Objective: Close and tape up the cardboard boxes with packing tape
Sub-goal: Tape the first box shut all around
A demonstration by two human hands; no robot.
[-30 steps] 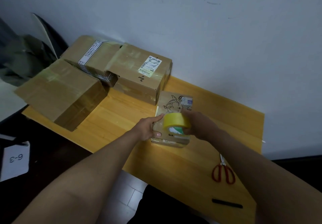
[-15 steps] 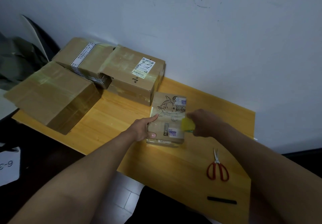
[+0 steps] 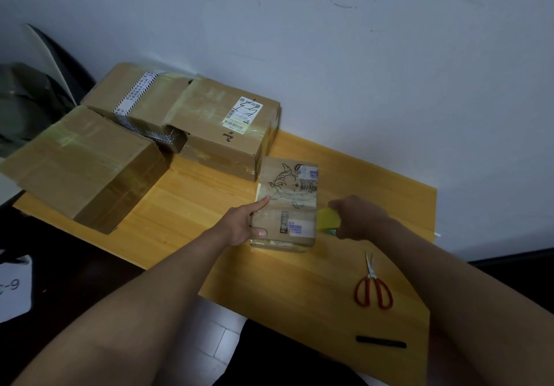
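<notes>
Left hand (image 3: 239,226) laid against left side of small printed box (image 3: 286,205), forefinger straight along top left edge, thumb pressed on near part of top face; fingers mostly straight, not curled round anything. Right hand (image 3: 358,216) just right of same box, fingers wrapped round yellow tape roll (image 3: 328,220), roll held at right edge of box, level with top face; roll partly hidden by hand. Small printed box near middle of wooden table (image 3: 192,205), flaps down, fish-like line drawing on far half of top, dark lettering and small labels on near half, glossy film across surface.

Three larger cardboard boxes at far left of table: labelled box (image 3: 227,124) with white shipping label, against wall (image 3: 389,70), its near right corner just beside small printed box; striped-tape box (image 3: 135,97) to its left, banded with black-and-white tape; plain box (image 3: 81,166) nearest on left, overhanging table edge, with sheen of clear tape on top.

Red-handled scissors (image 3: 373,291) flat on table, near right, blades pointing away, well apart from both hands. Black marker (image 3: 380,341) lying nearer still, close to near edge of table. White paper sheet (image 3: 13,288) with handwritten figures at far left, below table level, partly cut off by frame.
</notes>
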